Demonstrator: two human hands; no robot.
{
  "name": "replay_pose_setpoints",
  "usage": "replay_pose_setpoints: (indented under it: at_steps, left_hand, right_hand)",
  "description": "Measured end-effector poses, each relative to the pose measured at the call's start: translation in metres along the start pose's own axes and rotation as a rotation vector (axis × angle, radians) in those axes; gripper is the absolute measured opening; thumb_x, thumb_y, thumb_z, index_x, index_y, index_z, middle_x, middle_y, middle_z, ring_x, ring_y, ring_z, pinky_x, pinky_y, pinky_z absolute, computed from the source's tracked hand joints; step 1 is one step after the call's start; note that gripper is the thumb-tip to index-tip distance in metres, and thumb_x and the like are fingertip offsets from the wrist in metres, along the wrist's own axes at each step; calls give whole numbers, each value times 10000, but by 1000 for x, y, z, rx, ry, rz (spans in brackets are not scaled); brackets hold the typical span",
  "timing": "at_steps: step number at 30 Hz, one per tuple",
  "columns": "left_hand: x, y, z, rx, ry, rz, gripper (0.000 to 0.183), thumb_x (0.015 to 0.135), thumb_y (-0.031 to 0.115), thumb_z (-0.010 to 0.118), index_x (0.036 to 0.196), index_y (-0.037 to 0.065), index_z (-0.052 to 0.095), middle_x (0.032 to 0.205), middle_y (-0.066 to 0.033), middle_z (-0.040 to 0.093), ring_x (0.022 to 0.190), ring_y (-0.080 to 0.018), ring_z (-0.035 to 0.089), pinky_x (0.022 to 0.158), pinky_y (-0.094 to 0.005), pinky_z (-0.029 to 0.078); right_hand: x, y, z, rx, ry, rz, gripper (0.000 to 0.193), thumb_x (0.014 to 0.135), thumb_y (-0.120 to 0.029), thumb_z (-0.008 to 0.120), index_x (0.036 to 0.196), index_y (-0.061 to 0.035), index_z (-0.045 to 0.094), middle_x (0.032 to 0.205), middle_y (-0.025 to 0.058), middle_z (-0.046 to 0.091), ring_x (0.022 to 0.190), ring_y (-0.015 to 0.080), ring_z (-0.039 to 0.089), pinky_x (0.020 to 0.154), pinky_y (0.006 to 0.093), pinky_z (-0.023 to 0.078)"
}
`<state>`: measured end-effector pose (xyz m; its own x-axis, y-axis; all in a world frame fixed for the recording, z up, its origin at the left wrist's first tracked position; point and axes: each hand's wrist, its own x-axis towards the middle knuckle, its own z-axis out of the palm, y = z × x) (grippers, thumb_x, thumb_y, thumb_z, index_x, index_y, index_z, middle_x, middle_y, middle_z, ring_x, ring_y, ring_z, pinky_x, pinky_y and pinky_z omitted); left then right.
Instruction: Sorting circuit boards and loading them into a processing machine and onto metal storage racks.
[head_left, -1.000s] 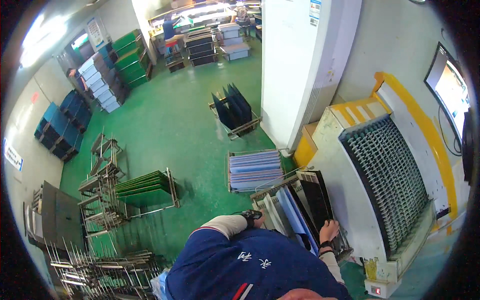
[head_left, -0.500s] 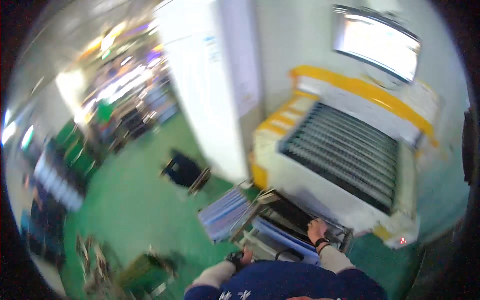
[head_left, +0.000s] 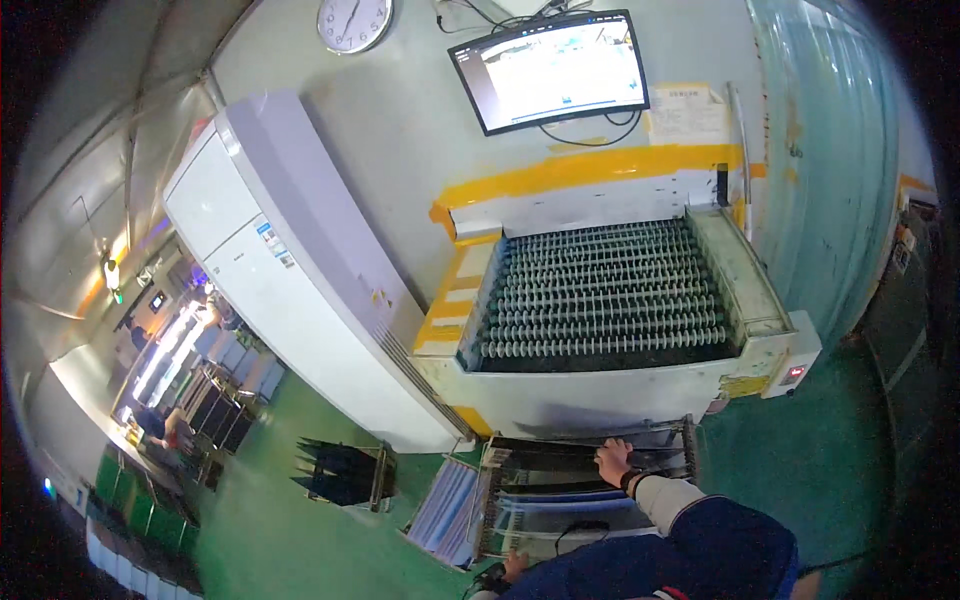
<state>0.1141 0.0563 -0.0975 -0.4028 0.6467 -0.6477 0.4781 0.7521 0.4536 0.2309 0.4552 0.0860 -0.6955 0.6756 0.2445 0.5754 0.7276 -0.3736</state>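
Observation:
In front of me is a metal rack [head_left: 690,450] holding several thin dark and bluish panels on edge. My right hand [head_left: 613,462] lies over the upper edge of a dark panel [head_left: 540,455] in it, fingers curled down; a dark band circles that wrist. At the rack's near left corner my left hand [head_left: 514,566] is closed on the frame, partly hidden by my sleeve. A black cord or strap [head_left: 580,527] lies across the rack's near side.
Beyond the rack stands a white roller conveyor machine [head_left: 600,385] with rows of rollers [head_left: 610,290]. A tall white cabinet unit [head_left: 300,290] is to its left. More racks stand on the green floor: one with bluish panels [head_left: 445,505], one with dark panels [head_left: 345,470]. A screen [head_left: 555,75] hangs above.
My view has swung right, so the machine and screen now sit nearer the middle. Both hands keep their places on the rack and its panel. The picture is sharper.

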Motion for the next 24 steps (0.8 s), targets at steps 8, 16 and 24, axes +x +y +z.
replay_pose_setpoints:
  at_steps: [8, 16, 24]
  left_hand:
    - [-27, 1, 27, 354, 702, 183, 541, 936, 545, 514, 1184, 67, 570, 1293, -160, 509, 919, -292, 576, 724, -529, 450]
    - [-1, 35, -14, 353, 128, 170, 514, 995, 437, 457, 1337, 53, 445, 1358, -118, 460, 990, -263, 549, 789, -490, 448]
    - [-17, 20, -11, 278, 3, 71, 530, 1028, 361, 432, 1441, 35, 372, 1399, -97, 437, 1083, -249, 528, 868, -463, 439]
  right_hand:
    - [1, 9, 5, 138, -203, -33, 162, 872, -201, 620, 928, -81, 713, 1110, 138, 553, 1075, 338, 477, 922, 507, 346]
    - [8, 80, 84, 908, 64, 165, 113, 824, -174, 645, 870, -92, 709, 1080, 145, 558, 1047, 352, 473, 937, 519, 288]
    - [4, 12, -4, -40, -134, 59, 158, 849, -225, 610, 903, -120, 714, 1103, 144, 558, 1092, 342, 482, 908, 500, 355]
